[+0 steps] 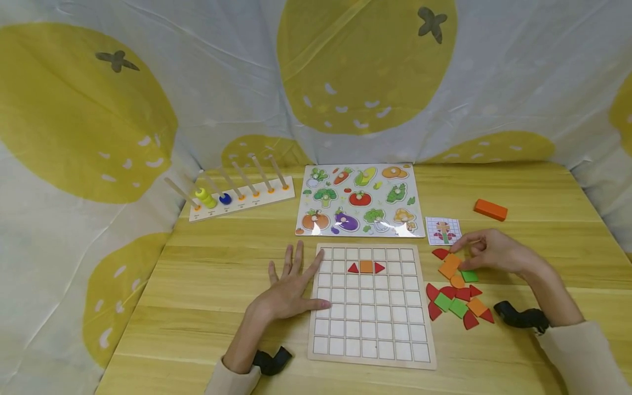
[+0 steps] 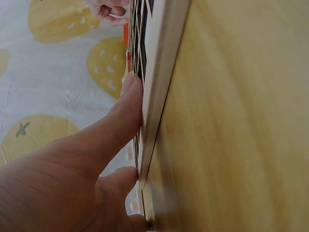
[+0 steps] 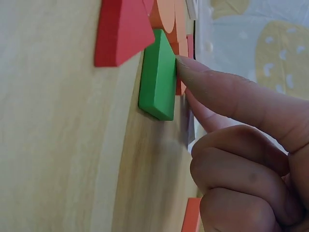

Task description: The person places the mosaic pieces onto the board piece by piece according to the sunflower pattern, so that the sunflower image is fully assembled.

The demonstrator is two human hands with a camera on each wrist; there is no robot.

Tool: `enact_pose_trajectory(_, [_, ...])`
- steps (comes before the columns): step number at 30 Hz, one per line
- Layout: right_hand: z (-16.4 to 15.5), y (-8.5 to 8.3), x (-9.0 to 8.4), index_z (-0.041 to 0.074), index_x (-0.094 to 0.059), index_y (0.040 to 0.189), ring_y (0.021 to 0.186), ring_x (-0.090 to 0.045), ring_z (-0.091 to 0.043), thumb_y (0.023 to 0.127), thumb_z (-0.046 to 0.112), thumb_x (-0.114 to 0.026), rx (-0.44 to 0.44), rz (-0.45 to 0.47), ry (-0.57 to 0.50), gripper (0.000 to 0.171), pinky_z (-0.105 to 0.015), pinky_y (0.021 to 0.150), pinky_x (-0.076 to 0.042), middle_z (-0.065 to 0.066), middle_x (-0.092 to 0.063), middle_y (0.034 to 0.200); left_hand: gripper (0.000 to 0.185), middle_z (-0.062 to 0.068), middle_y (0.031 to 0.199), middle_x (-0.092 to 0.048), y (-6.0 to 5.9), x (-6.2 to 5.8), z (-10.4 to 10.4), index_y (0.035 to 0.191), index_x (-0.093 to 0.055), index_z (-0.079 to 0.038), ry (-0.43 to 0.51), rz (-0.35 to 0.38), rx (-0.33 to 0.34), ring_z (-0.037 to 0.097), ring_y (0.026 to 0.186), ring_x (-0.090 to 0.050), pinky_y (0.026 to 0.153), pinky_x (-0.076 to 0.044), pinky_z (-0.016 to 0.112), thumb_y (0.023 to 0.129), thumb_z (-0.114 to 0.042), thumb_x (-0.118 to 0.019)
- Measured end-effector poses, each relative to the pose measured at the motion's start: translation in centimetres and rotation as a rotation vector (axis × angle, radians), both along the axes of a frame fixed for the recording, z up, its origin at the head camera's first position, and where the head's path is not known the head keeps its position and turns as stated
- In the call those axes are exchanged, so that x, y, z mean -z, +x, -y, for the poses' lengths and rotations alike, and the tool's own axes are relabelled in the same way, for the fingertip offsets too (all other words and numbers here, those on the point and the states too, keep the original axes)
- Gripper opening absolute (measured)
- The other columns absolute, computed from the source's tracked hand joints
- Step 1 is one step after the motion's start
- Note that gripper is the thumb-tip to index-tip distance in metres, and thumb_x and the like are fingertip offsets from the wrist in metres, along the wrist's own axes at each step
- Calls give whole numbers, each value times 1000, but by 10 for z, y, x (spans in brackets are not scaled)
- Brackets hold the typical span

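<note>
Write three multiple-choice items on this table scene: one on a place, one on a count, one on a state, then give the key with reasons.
1. Where do the loose coloured pieces lie?
A. right of the grid board
B. on the vegetable puzzle
C. beside the peg rack

2. How many pieces sit in the grid board?
A. none
B. three
C. seven

3. How is the left hand?
A. fist on the table
B. flat, fingers spread, at the board's left edge
C. holding the orange block

Key: 1 A, the pile lies off the board's right edge under the right hand. 2 B, a red triangle, an orange square and a red triangle stand in one row. 3 B, the head view shows straight fingers and the thumb on the board.
</note>
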State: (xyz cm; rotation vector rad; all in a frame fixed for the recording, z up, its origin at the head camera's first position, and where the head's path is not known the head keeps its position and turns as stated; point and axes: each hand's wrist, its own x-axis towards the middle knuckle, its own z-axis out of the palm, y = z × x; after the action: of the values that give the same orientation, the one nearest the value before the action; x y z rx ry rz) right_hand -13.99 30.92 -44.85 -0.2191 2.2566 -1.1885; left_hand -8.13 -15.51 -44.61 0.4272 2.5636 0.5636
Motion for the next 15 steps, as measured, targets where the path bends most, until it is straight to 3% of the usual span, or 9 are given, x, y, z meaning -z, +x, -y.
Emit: enact_pose_trajectory(15, [10,3,-3,-8,-66,119,56,-33,-8,83,8,-83,-32,18,-21,43,-27,55,-32,5,-34,62,105,17,170,27,-1,1,-1,168,-6,-32,-20,1,0,41,157,27,115,11,82,91,-60,-71])
